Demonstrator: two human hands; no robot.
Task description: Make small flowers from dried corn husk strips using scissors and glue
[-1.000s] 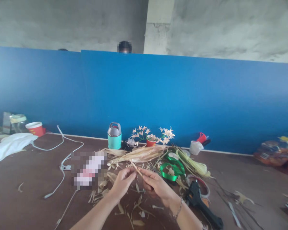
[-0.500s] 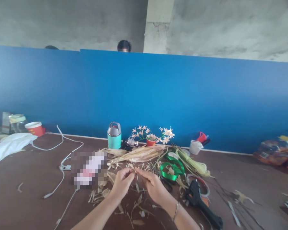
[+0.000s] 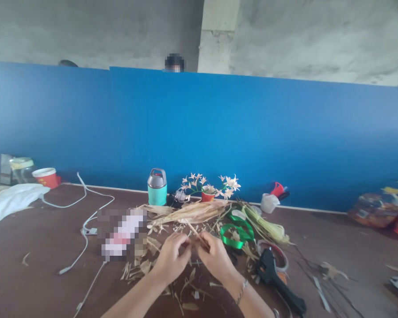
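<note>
My right hand (image 3: 216, 259) is closed around a thin pale stick (image 3: 193, 229), which slants up and left from its fingers and has a whitish tip. Beside it, the thumb and fingers of my left hand (image 3: 174, 259) are bent into a pinch; whatever lies between them is too small to make out. The fingertips of both hands almost meet. Beyond them lies a bundle of dried corn husks (image 3: 194, 213). Small husk scraps (image 3: 189, 282) are strewn around and under my wrists. A loop of green ribbon (image 3: 231, 243) lies just past my right hand.
A black glue gun (image 3: 275, 280) lies right of my right wrist, near a roll of tape (image 3: 287, 260). Pale flowers in a red cup (image 3: 208, 195) and a turquoise flask (image 3: 157, 194) stand by the blue partition (image 3: 219, 128). White cables (image 3: 86, 240) run across the left side.
My hands have drawn slightly nearer to me, and the fingers of my right hand, stretched out before, are now curled. The pale stick now shows plainly above my right hand.
</note>
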